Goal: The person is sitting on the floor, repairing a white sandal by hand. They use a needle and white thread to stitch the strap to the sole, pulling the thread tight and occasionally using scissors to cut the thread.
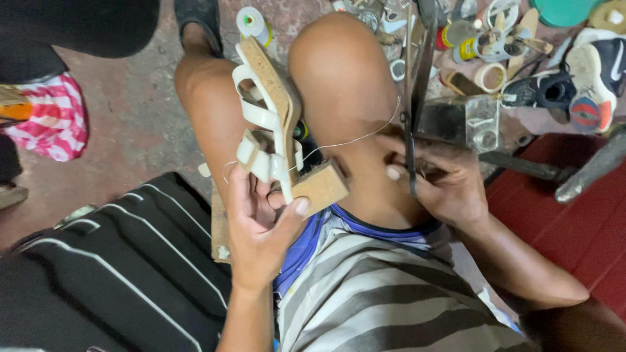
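Note:
My left hand [261, 225] grips a white strappy sandal [270, 120] with a cork sole and block heel, held upright between my knees. A thin white thread [352, 139] runs from the sandal's straps across my right knee toward my right hand [443, 186]. My right hand holds a pair of long dark scissors [412, 98], blades pointing away from me, with the thread pinched near the handles.
A black bag with white stripes [130, 267] lies at lower left. A thread spool [251, 23] stands on the floor beyond my knee. Tape rolls, tools and small containers [482, 45] clutter the upper right beside sneakers [587, 81]. A red mat [574, 221] lies at right.

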